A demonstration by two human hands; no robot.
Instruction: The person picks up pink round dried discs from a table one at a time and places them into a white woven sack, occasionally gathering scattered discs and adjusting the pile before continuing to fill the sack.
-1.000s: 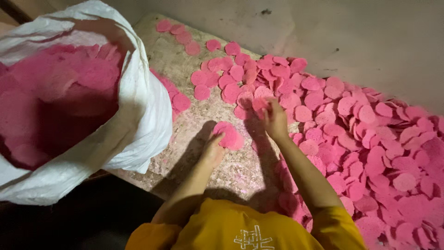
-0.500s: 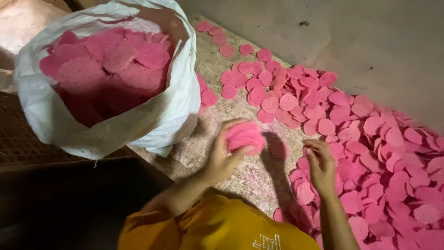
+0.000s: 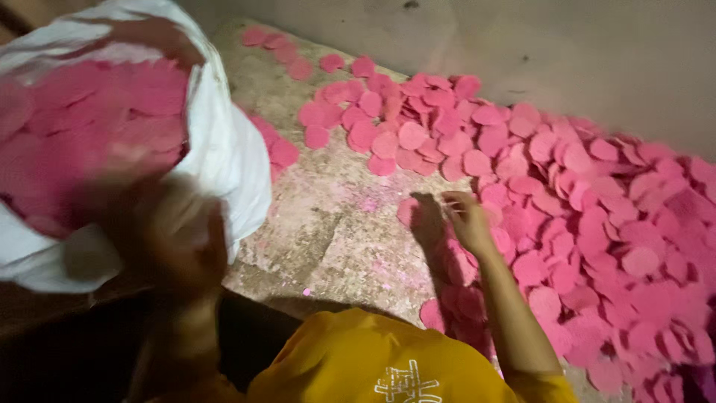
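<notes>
Many flat round pink discs (image 3: 567, 194) lie spread over a rough stone slab (image 3: 335, 239). My right hand (image 3: 466, 220) rests on the discs at the near edge of the spread, fingers apart, touching them. My left hand (image 3: 175, 246) is a motion blur at the rim of a white sack (image 3: 239, 157) filled with pink discs (image 3: 82, 127); whether it holds anything cannot be made out. My yellow sleeve and shirt (image 3: 373, 358) fill the bottom of the view.
A grey wall (image 3: 582, 52) rises behind the slab. A bare patch of slab lies between the sack and the disc spread. Dark floor (image 3: 45, 358) shows at the lower left.
My left hand carried a stack of pink discs from the slab over to the sack's rim, where it now blurs. My right hand stayed among the discs on the slab.
</notes>
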